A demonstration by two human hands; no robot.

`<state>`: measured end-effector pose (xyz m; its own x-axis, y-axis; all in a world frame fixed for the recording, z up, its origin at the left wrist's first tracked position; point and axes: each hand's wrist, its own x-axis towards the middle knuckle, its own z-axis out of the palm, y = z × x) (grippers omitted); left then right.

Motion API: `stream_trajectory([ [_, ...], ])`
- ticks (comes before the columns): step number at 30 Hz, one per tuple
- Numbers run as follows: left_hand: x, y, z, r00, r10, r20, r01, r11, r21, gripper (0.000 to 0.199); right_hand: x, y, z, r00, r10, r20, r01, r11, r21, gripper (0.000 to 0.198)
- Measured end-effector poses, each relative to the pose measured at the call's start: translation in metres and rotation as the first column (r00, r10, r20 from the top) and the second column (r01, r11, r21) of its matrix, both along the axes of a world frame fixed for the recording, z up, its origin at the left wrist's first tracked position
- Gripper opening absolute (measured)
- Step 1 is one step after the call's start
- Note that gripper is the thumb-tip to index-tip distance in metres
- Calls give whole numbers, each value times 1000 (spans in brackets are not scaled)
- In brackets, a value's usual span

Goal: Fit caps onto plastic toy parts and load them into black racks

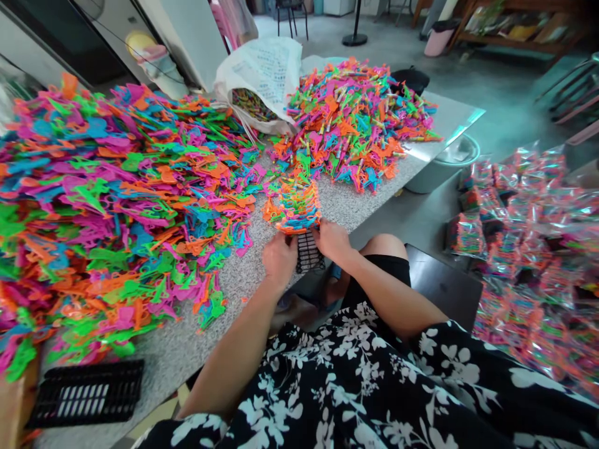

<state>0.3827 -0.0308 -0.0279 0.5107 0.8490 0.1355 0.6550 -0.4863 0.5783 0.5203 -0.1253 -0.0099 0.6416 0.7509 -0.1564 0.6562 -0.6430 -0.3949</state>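
A black slotted rack (309, 252) lies at the table's front edge, its near end sticking out past the edge. Its far part carries a row of small bright plastic pieces (299, 206) in orange, green, blue and pink; the near slots show no pieces. My left hand (279, 259) is closed at the rack's left side, beside the nearest orange piece. Opposite it, my right hand (333, 242) is closed at the right side. Whether the fingertips also pinch that orange piece is hidden.
Loose plastic pieces form a big heap (126, 206) on the left and another heap (350, 125) at the back right. Between them lies a white sack (264, 75). A second black rack (88, 393) rests front left. Filled clear bags (524, 249) cover the right side.
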Motion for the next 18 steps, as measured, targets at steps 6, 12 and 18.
stream_trajectory([
  [6,4,2,-3,999,23,27,-23,999,-33,19,8,0,-5,1000,2,-17,-2,1000,6,43],
  [12,10,1,4,991,35,-128,-44,997,-67,27,8,2,-7,999,45,-1,-45,999,11,42],
  [18,-9,12,1,993,-78,-85,75,996,-46,23,2,0,-3,999,33,1,-33,999,-4,36],
])
